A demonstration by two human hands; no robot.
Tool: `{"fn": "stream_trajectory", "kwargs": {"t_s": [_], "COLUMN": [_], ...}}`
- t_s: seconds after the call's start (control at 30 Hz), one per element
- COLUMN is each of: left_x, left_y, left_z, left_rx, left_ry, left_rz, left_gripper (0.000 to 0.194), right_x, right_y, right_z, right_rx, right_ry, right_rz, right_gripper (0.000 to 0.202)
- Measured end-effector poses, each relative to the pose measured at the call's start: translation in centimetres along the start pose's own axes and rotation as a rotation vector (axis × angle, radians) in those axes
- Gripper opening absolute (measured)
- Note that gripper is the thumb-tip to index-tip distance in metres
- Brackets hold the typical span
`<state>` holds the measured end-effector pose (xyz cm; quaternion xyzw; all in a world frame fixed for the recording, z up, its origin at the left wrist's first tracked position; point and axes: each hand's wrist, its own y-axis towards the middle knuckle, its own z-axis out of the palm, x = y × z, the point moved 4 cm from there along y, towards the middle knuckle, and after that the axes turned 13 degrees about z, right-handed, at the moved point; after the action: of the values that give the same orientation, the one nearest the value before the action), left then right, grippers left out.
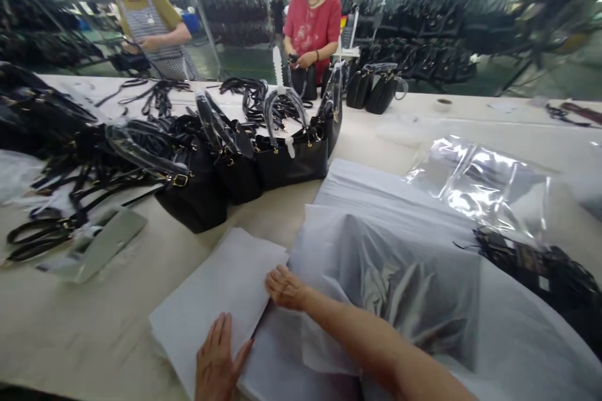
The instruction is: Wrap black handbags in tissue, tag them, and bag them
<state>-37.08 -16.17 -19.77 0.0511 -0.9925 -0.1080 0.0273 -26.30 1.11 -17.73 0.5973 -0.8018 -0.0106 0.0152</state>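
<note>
A long pale worktop [66, 332] spans the view. Beyond it stand racks of black handbags [423, 19]. Across the worktop are two people, one in a red shirt [313, 25] and one in a checked apron [157, 37], both with their hands at dark items.

On the near right spreads a wide layer of white, paper-like sheets [376, 191]; over part of it lies a translucent sheet [461, 288] with a crumpled grey middle, and what is beneath cannot be told. Behind, to the right, lies shiny clear plastic film [484, 185]. A smaller stack of white sheets [219, 282] rests at an angle in front of the person, its right edge beside the wide layer. Black handbags [294, 166] with plastic-wrapped handles stand in a row beyond this stack, with loose black straps [157, 97] behind them. A dark bundle [550, 276] lies at the far right.

The left hand [216, 357] rests flat on the smaller stack, its fingers extended and the thumb spread along the edge. The right hand [285, 288] touches the stack's right edge with curled fingers; whether they pinch a sheet cannot be told.
</note>
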Motion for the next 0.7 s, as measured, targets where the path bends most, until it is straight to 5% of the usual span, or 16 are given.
{"fn": "stream_trajectory", "kwargs": {"t_s": [0.27, 0.53, 0.7], "left_x": [1.3, 0.8, 1.9], "left_y": [-1.2, 1.1, 2.1], "left_z": [-0.8, -3.4, -3.9], "left_rx": [-0.059, -0.136, -0.220], "left_ry": [-0.045, -0.004, -0.033], "left_rz": [0.159, 0.184, 0.236], "left_gripper": [0.072, 0.067, 0.063], "right_x": [0.5, 0.7, -0.3], "right_y": [0.7, 2.1, 1.6], "right_z": [-3.1, -5.8, -13.2], "right_rx": [-0.005, -0.048, -0.228], "right_ry": [0.059, 0.088, 0.094], "right_rz": [-0.170, 0.001, -0.071], "right_gripper": [0.021, 0.020, 0.024]}}
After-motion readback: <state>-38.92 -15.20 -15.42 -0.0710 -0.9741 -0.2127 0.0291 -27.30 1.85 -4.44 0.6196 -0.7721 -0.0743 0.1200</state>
